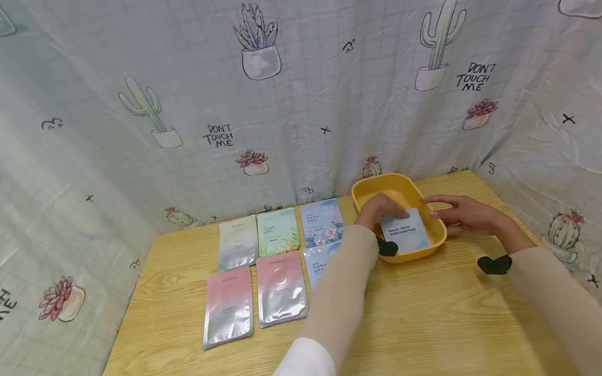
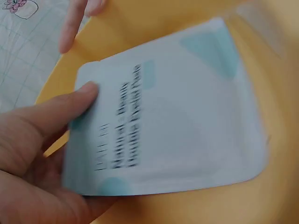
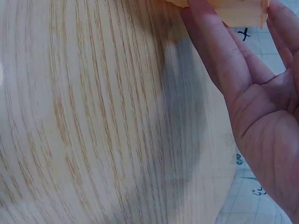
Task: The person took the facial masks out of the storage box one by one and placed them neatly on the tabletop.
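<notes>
My left hand (image 1: 381,208) grips a pale blue double eyelid paste packet (image 1: 406,234), its thumb on the printed face. In the left wrist view, the packet (image 2: 177,116) is tilted inside the yellow basket (image 1: 383,181), and its lettering is slightly blurred. On the basket's right side, my right hand (image 1: 460,214) holds the rim, with fingertips reaching over the edge and other fingers outside the wall. The right wrist view catches only a corner of the basket (image 3: 245,11) between the fingers of the right hand (image 3: 261,102).
Left of the basket, sachets lie in two rows on the wooden table (image 1: 417,319): a silver one (image 1: 238,241), a green one (image 1: 278,231), two blue floral ones (image 1: 322,221) and two pink-silver ones (image 1: 281,287). My left forearm partly covers the lower blue one. A patterned curtain (image 1: 296,108) hangs behind.
</notes>
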`<state>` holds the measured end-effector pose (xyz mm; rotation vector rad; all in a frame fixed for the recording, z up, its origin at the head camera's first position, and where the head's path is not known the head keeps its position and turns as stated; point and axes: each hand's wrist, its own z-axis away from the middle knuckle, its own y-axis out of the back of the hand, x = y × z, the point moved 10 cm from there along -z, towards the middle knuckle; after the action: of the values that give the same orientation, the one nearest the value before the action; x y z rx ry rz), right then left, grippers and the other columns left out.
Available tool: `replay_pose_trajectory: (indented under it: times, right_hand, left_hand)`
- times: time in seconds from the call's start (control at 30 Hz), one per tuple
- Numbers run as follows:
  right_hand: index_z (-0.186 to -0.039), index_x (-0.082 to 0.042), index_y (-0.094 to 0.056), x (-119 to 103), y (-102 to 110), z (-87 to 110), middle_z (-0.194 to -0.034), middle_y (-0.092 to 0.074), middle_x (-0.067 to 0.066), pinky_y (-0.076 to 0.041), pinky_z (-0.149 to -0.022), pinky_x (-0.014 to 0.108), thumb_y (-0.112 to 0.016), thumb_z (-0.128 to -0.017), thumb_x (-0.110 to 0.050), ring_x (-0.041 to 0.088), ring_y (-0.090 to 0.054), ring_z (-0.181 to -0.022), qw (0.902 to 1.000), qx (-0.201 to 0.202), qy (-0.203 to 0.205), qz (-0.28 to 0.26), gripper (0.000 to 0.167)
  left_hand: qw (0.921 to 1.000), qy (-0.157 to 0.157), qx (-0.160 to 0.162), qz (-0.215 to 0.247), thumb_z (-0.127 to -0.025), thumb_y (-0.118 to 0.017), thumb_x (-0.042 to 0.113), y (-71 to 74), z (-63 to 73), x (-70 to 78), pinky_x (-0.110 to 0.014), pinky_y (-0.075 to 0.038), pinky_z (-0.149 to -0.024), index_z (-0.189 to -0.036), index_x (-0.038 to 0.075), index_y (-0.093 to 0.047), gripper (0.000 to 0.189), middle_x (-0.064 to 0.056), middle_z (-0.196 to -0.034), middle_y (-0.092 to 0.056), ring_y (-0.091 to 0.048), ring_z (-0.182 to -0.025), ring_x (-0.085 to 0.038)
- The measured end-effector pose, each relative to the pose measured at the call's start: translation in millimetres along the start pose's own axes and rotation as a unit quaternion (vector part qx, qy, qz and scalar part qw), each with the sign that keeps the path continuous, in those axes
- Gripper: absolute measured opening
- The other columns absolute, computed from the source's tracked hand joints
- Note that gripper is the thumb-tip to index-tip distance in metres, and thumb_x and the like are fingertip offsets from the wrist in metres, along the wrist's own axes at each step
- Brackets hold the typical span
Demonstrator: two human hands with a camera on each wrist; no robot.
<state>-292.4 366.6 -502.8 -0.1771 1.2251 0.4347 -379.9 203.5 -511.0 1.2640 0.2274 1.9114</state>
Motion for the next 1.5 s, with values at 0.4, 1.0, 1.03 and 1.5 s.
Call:
replay_pose_trajectory:
  times: [0.4,1.0,1.03,1.5]
  right_hand:
    - [-0.161,-0.012,-0.027,5,1,-1.8,-0.132,-0.062,0.009,-0.06,-0.089,0.042,-0.055,-0.107,-0.021,0.023,-0.07,-0.108,1.0,0.003,0.005,0.003,0.061]
    - [-0.16,-0.018,-0.032,4,7,1.4,-0.125,-0.065,0.001,-0.059,-0.091,0.042,-0.055,-0.107,-0.02,0.02,-0.071,-0.105,1.0,0.0,-0.005,0.0,0.058]
    - [-0.161,-0.017,-0.031,4,6,1.0,-0.125,-0.064,0.001,-0.059,-0.09,0.042,-0.054,-0.108,-0.02,0.021,-0.071,-0.105,1.0,-0.004,-0.002,0.003,0.058]
    - [-0.163,-0.011,-0.019,0,3,-2.1,-0.129,-0.061,0.007,-0.06,-0.089,0.042,-0.055,-0.107,-0.023,0.021,-0.07,-0.103,0.9998,0.012,-0.012,0.01,0.067]
  left_hand:
    - [0.9142,0.041,0.135,0.38,-0.077,-0.091,0.013,-21.6,28.4,-16.4,-0.033,-0.06,-0.069,-0.082,0.01,-0.082,0.011,0.001,-0.07,-0.07,-0.066,-0.064,-0.013]
    - [0.883,-0.063,-0.038,0.464,-0.096,-0.072,0.017,-40.1,35.5,-5.2,-0.044,-0.06,-0.087,-0.1,0.004,-0.074,0.014,-0.007,-0.092,-0.075,-0.073,-0.092,-0.024]
    - [0.8811,-0.064,-0.038,0.467,-0.096,-0.072,0.018,-40.2,34.8,-6.5,-0.044,-0.06,-0.087,-0.101,0.003,-0.074,0.015,-0.007,-0.093,-0.075,-0.073,-0.092,-0.024]
    - [0.8757,-0.091,-0.005,0.474,-0.096,-0.072,0.02,-31.3,32.5,-8.5,-0.041,-0.061,-0.084,-0.1,0.005,-0.076,0.016,-0.006,-0.093,-0.076,-0.074,-0.09,-0.021]
